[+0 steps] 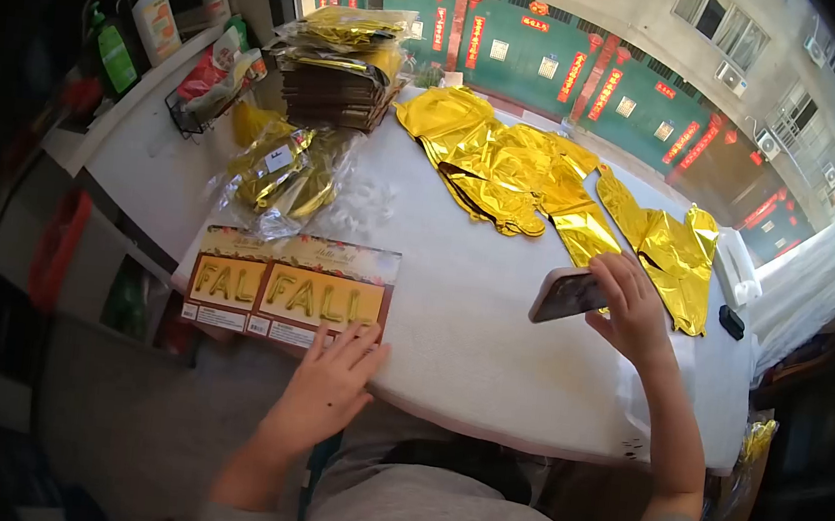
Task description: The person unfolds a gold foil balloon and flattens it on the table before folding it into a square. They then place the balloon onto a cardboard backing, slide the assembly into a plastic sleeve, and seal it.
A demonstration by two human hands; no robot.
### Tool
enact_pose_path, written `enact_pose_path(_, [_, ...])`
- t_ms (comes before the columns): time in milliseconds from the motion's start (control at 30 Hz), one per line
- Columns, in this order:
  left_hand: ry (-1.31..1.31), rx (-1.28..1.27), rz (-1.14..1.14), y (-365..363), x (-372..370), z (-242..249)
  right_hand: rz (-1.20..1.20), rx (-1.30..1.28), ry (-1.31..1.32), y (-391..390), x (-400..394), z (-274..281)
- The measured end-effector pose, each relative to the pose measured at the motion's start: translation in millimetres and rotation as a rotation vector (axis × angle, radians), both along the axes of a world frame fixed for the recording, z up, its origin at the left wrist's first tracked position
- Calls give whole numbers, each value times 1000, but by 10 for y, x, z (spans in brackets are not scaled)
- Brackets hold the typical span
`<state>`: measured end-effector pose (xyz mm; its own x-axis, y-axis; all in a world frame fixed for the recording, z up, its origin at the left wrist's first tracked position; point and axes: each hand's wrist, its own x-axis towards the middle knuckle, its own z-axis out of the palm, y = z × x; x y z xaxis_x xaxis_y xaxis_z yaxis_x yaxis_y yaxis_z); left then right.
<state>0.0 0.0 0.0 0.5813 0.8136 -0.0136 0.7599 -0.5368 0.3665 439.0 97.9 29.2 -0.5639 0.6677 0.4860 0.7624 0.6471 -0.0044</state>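
Observation:
My left hand (pixel 330 383) lies with its fingers spread on the lower edge of a printed card marked FALL (pixel 325 282). A second such card (pixel 225 277) is on its left, partly overlapped. My right hand (pixel 629 311) is closed around a phone (pixel 568 295), held tilted above the white table (pixel 488 368). Behind the phone lie gold foil balloons (pixel 517 165), flat and crinkled, with more gold foil (pixel 674 255) to the right.
A tall stack of cards with bagged foil (pixel 340 77) stands at the back left. Clear bags with gold foil (pixel 286 167) lie before it. Bottles (pixel 156 24) line the left ledge. A small black object (pixel 731 322) is at the right edge.

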Motion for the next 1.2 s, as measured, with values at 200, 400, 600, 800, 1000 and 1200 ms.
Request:
enact_pose_path(200, [-216,237,205,-62,-269,-296,304,102,-325,-3,-315,107])
enact_pose_path(400, [-465,477,281,34,-203,-251,241,-436,-117,-68,-1248,14])
enact_pose_path(600, [-561,664,308,80,-38,-364,266,-518,173,219,-2325,-626])
enact_pose_path(800, [-521,654,247,119,6,-583,161,-242,115,-268,-2092,-396])
enact_pose_path(1000, [-417,607,170,63,143,-425,745,246,1127,-1773,-1011,1060])
enact_pose_path(1200, [-593,472,-5,67,850,-237,578,-2,829,-2274,-629,1657])
